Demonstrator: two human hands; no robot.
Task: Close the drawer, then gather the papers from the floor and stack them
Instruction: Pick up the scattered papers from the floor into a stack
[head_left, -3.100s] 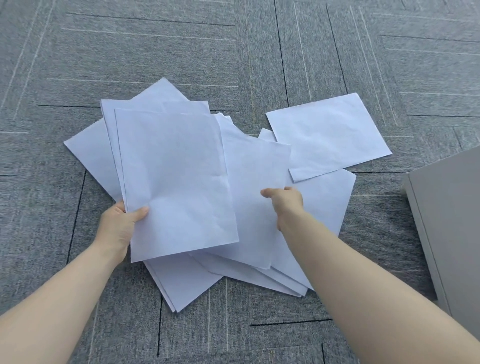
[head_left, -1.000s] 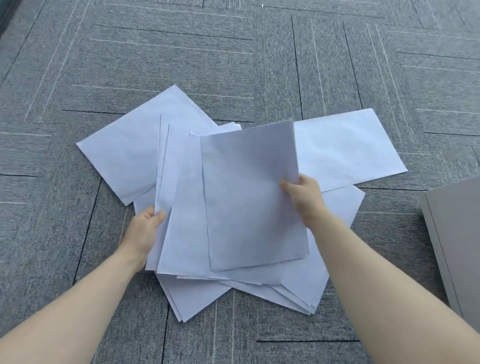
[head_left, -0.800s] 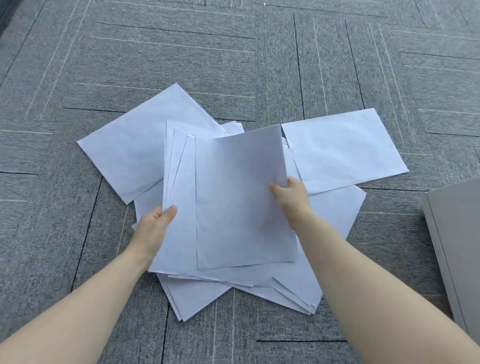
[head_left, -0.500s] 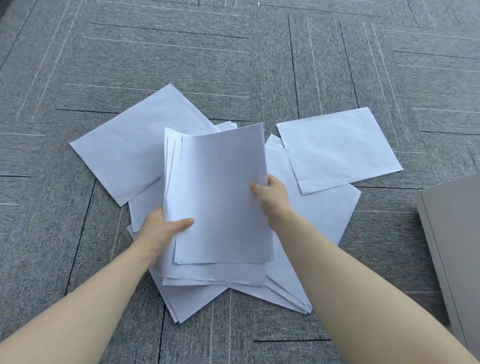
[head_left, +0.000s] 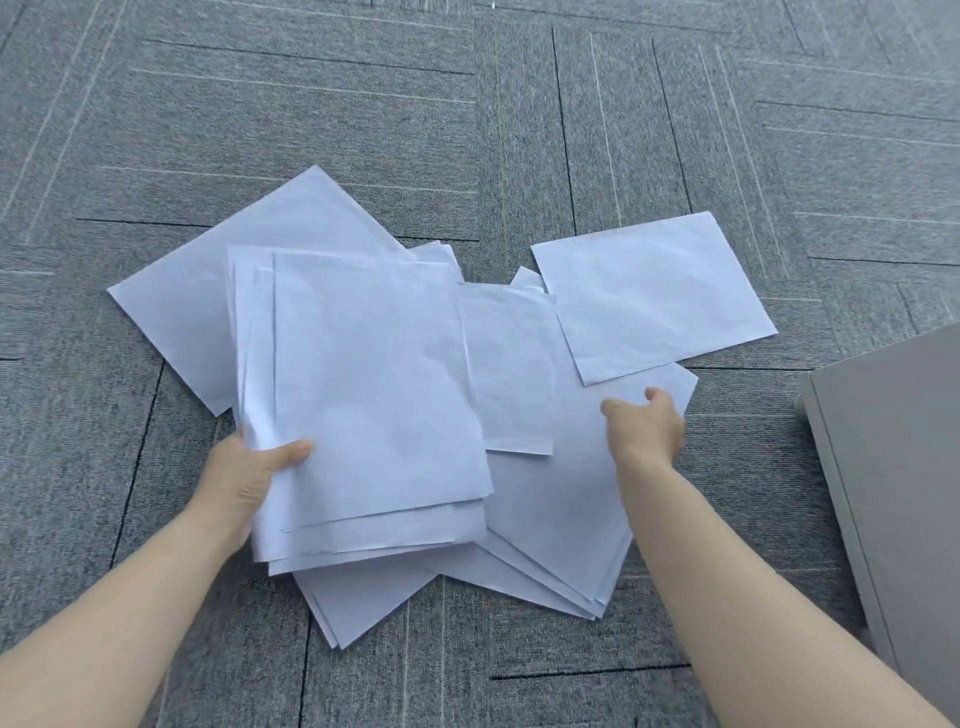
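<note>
White paper sheets lie scattered on the grey carpet. My left hand (head_left: 248, 475) grips the lower left corner of a small stack of sheets (head_left: 374, 395), thumb on top. My right hand (head_left: 647, 428) hovers with fingers apart over loose sheets (head_left: 561, 519) fanned out on the floor at the lower right, holding nothing. One sheet (head_left: 649, 296) lies alone at the upper right, another (head_left: 192, 306) angled at the upper left, partly under the held stack. A smaller sheet (head_left: 509, 374) shows between the stack and my right hand.
The corner of a grey cabinet (head_left: 893, 467) juts in at the right edge; its drawer front is out of view. Grey carpet tiles (head_left: 467, 130) stretch all around the papers.
My right hand has let go of the stack's right edge and moved right over the loose floor sheets. The left hand keeps hold of the stack, which has shifted left.
</note>
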